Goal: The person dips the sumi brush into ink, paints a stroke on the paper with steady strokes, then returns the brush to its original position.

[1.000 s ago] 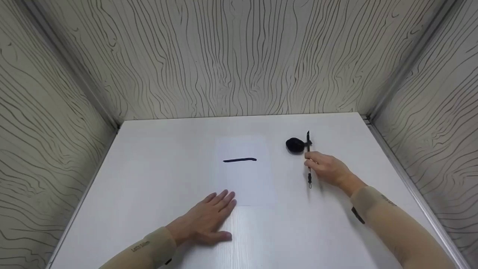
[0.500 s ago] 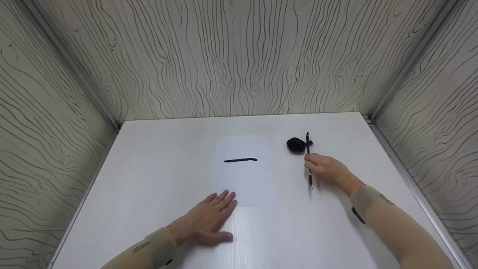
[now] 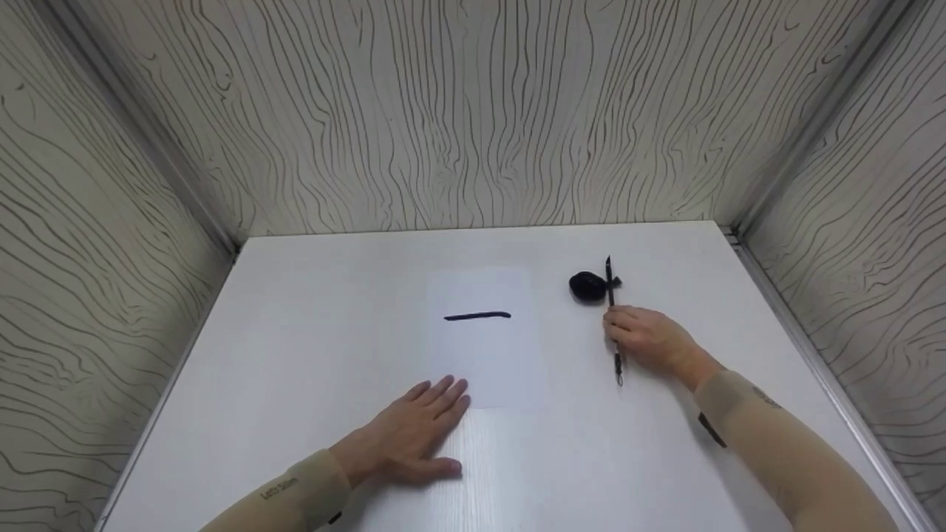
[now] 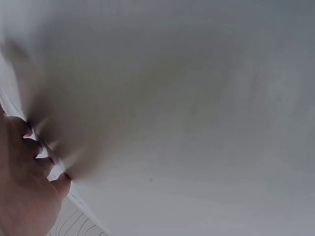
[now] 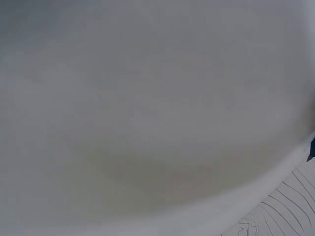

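Observation:
In the head view my right hand [image 3: 650, 338] pinches a calligraphy brush [image 3: 611, 295] by its shaft. Its dark tip points away from me and the hanging loop at its other end points toward me. Just left of the brush is a round, glossy black ink dish [image 3: 587, 287], whose small side piece is crossed by the shaft. My left hand [image 3: 417, 436] lies flat with spread fingers, fingertips at the lower left edge of a white paper sheet [image 3: 491, 362]. One black horizontal stroke [image 3: 477, 316] marks the sheet. The left wrist view shows the left fingers [image 4: 60, 184] against the white surface.
A white table [image 3: 318, 310] carries everything. Wood-grain patterned panels [image 3: 473, 111] rise behind it and on both sides, with grey metal edging [image 3: 802, 347] along the right. The right wrist view shows mostly blurred white surface.
The right hand has shifted slightly toward me, and the brush's loop end has come nearer and a little to the right. The left hand stays in place.

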{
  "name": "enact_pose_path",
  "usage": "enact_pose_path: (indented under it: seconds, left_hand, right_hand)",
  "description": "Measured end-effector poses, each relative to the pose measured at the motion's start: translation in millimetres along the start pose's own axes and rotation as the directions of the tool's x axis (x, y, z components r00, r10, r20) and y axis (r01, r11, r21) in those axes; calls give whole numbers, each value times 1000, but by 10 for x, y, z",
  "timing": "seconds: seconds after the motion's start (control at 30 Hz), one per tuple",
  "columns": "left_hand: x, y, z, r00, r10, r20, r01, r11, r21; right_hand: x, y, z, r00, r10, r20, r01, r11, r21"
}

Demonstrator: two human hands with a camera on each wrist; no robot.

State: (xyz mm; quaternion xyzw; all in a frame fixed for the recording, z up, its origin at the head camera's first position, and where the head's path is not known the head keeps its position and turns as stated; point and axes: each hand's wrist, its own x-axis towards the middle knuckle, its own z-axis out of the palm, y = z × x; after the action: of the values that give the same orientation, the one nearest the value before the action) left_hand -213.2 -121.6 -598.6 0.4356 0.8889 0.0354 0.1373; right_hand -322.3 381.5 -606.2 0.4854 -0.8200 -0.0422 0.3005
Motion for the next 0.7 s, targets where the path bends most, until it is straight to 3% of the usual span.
enact_pose_path:
  seconds: [0.43, 0.6, 0.7]
  left_hand:
    - [-45, 14, -29, 1000, -13, 1, 13, 1000, -24]
    - [14, 19, -61, 999, -37, -12, 36, 997, -73]
    - [69, 11, -88, 998, -51, -31, 48, 995, -91]
  right_hand:
    - [-41, -52, 29, 999, 54, -6, -53, 994, 94]
    - [-54, -52, 7, 996, 84, 0, -83, 990, 112]
    - [-42, -85, -20, 989, 147, 6, -147, 983, 109]
